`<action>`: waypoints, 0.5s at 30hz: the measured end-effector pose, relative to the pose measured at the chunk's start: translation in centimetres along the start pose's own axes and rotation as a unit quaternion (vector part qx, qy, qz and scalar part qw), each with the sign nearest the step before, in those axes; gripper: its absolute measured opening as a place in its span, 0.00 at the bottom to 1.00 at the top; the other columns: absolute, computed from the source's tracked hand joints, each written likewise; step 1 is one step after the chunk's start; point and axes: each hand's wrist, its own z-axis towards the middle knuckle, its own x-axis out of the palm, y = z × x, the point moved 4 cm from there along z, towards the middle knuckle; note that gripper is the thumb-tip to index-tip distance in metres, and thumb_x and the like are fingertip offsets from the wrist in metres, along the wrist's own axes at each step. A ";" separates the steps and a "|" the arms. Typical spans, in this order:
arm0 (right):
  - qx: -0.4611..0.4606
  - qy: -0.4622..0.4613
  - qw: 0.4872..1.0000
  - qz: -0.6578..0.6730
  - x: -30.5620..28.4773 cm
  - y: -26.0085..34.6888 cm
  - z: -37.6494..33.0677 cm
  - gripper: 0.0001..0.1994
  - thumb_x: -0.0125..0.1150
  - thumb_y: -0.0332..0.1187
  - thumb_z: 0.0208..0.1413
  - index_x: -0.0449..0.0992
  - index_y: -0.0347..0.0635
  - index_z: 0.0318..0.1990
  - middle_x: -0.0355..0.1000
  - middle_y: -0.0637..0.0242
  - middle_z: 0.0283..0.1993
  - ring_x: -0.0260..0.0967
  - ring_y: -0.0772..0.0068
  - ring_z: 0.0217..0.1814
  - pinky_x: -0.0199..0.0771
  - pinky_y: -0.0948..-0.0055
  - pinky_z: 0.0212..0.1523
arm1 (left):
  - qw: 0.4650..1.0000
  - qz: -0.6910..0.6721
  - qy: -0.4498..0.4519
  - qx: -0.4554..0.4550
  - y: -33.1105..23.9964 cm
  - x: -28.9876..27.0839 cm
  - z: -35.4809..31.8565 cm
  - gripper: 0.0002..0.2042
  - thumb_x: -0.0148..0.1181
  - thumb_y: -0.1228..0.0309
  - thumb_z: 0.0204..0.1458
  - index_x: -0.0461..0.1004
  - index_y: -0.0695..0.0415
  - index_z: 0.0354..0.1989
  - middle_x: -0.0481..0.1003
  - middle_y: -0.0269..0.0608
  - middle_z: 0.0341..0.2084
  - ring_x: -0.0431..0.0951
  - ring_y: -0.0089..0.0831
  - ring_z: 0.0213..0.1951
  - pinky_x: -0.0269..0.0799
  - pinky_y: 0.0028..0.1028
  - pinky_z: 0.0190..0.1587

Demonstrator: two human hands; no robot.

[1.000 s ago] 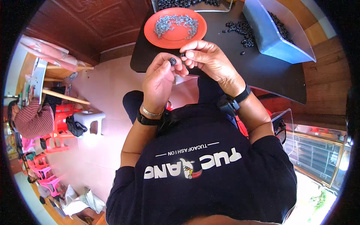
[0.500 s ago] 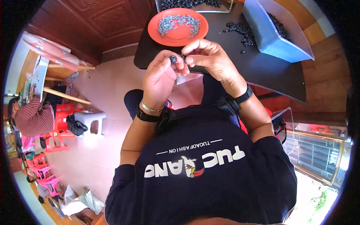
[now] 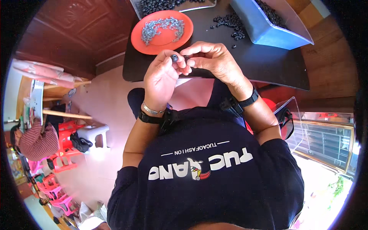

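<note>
One small glossy black rounded piece (image 3: 174, 58), prob. hard plastic, at thumb and index tips of the left hand (image 3: 159, 76), just near side of the round orange-red plate (image 3: 165, 40). Looks light, stiff, maybe slick, unlikely to crack; best pinched by its sides, w/ ring-like face kept clear. On the left, tips clamped on that piece. In the right hand (image 3: 219, 63), thumb and index almost together, pinching a second tiny dark piece (image 3: 186, 58) just beside; can't tell exact contact b/w the two, partly hidden by fingers.
</note>
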 end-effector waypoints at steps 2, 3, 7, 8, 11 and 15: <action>-0.007 -0.012 1.000 -0.007 -0.7 0.1 -0.1 0.10 0.59 0.21 0.54 0.77 0.33 0.44 0.77 0.63 0.34 0.74 0.75 0.34 0.76 0.75 0.41 | 1.000 -0.008 0.007 -0.008 0.5 0.1 0.8 0.12 0.43 0.62 0.60 0.66 0.58 0.38 0.68 0.39 0.33 0.68 0.31 0.37 0.64 0.30 0.42; -0.016 -0.020 1.000 -0.018 -1.2 0.2 0.0 0.10 0.59 0.21 0.54 0.77 0.33 0.44 0.77 0.64 0.34 0.74 0.77 0.35 0.75 0.76 0.42 | 1.000 -0.009 0.009 -0.013 0.7 0.1 1.3 0.12 0.43 0.62 0.60 0.66 0.58 0.38 0.68 0.39 0.33 0.68 0.31 0.37 0.64 0.30 0.42; -0.010 -0.050 0.997 -0.061 -3.2 0.2 0.0 0.11 0.58 0.22 0.55 0.77 0.35 0.45 0.77 0.66 0.35 0.72 0.81 0.37 0.73 0.79 0.43 | 0.999 0.001 0.020 -0.033 1.8 0.5 2.7 0.12 0.42 0.62 0.60 0.66 0.59 0.38 0.68 0.40 0.33 0.68 0.32 0.37 0.64 0.30 0.42; -0.014 -0.055 0.995 -0.083 -3.5 0.5 -0.1 0.11 0.58 0.22 0.54 0.77 0.35 0.45 0.76 0.68 0.34 0.71 0.82 0.38 0.72 0.80 0.43 | 0.999 0.002 0.023 -0.037 2.0 0.6 2.9 0.12 0.42 0.62 0.60 0.66 0.59 0.38 0.67 0.40 0.33 0.68 0.33 0.37 0.64 0.30 0.42; -0.019 -0.084 0.991 -0.105 -4.0 1.2 -1.2 0.11 0.57 0.21 0.54 0.77 0.36 0.45 0.74 0.71 0.35 0.69 0.84 0.37 0.69 0.82 0.42 | 0.998 0.000 0.026 -0.049 2.6 0.8 3.1 0.13 0.41 0.62 0.60 0.66 0.59 0.39 0.68 0.41 0.34 0.69 0.34 0.37 0.64 0.30 0.42; 0.002 -0.105 0.982 -0.155 -5.3 1.6 -2.3 0.11 0.56 0.20 0.54 0.76 0.37 0.45 0.72 0.73 0.36 0.67 0.85 0.37 0.68 0.83 0.40 | 0.996 0.066 0.014 -0.058 2.8 1.3 3.7 0.13 0.41 0.63 0.60 0.67 0.60 0.39 0.69 0.44 0.37 0.71 0.35 0.39 0.65 0.30 0.42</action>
